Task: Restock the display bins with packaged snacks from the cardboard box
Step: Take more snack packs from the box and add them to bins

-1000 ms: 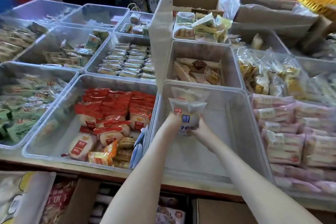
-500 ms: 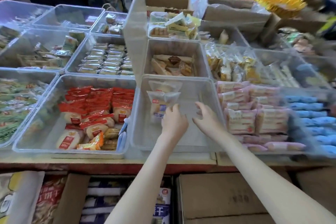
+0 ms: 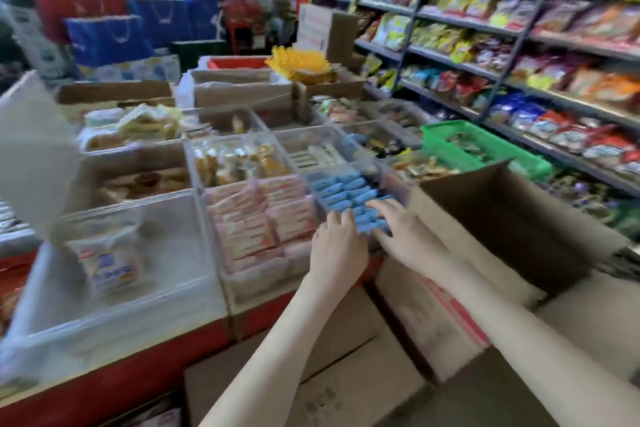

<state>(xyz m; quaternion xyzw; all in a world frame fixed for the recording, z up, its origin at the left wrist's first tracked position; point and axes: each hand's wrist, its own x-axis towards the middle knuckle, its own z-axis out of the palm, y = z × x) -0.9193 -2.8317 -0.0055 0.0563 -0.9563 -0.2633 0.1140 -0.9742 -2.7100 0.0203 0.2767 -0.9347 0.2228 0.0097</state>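
Note:
The picture is motion-blurred. A clear display bin (image 3: 145, 319) at lower left holds white snack packets (image 3: 110, 265) with blue and red print against its left side. My left hand (image 3: 337, 246) and my right hand (image 3: 403, 234) hang empty, fingers relaxed, over the front edge of the bins of pink packets (image 3: 249, 225) and blue packets (image 3: 346, 192). An open cardboard box (image 3: 498, 218) stands at the right, its flap up just beyond my right hand. Its contents are hidden.
Several more clear bins of snacks fill the red-edged counter (image 3: 121, 378). A green basket (image 3: 485, 146) sits behind the open box. Closed cardboard boxes (image 3: 346, 374) stand below my arms. Shelves of bagged snacks (image 3: 519, 45) line the right wall.
Both hands let go of the white packet, now left in the clear bin, and swung right along with the camera, ending near the open cardboard box.

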